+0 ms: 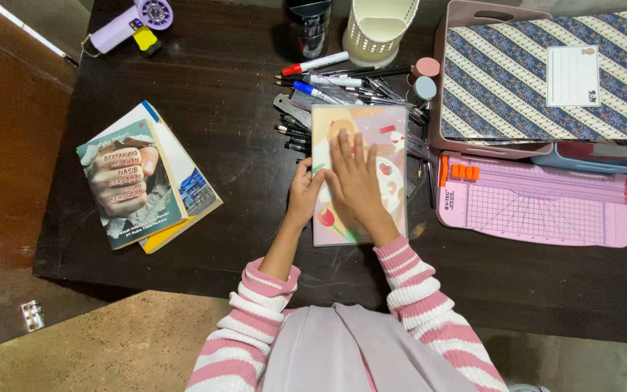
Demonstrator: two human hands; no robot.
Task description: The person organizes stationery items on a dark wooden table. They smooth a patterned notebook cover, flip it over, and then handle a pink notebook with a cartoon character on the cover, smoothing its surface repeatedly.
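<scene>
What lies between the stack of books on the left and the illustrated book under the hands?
Bare dark tabletop in the head view: nothing lies between the stack of books and the illustrated book, whose left edge the left hand touches.

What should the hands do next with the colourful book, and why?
Probably slide the right hand down the colourful book to smooth its cover. That palm lies flat on it, and the left hand grips its left edge, steadying it.
</scene>
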